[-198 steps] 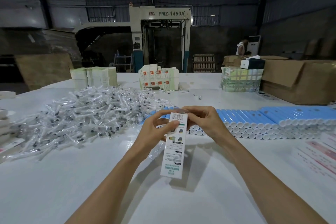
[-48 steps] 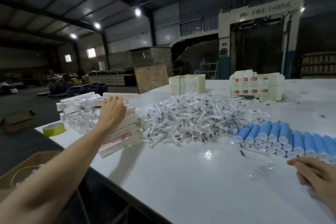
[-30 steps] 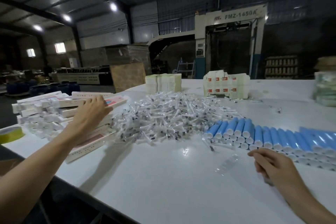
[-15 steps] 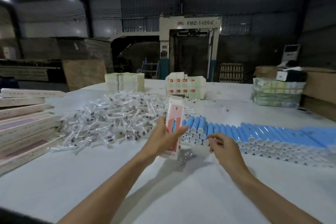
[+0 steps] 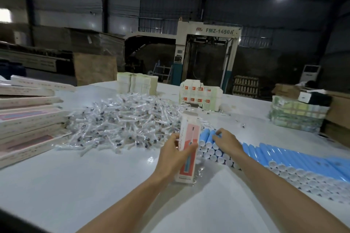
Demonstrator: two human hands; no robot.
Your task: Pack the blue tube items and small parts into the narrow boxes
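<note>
My left hand [image 5: 173,155] grips a narrow white-and-red box [image 5: 188,138], held upright with its bottom on the white table [image 5: 75,185] and its top flap open. My right hand [image 5: 226,141] lies on the left end of a long row of blue tubes with white caps [image 5: 274,159], fingers curled over the top tubes; I cannot tell whether it holds one. A big heap of small parts in clear wrappers [image 5: 121,121] lies left of the box.
Stacked long flat boxes [image 5: 28,119] fill the table's left edge. Bundles of folded cartons [image 5: 137,83], [image 5: 200,96] stand at the back, a wrapped bundle [image 5: 297,117] and brown cardboard boxes at the right. A large machine stands behind the table.
My left hand took a narrow box from the left stack and brought it to the middle. My right hand moved up from the table onto the blue tubes.
</note>
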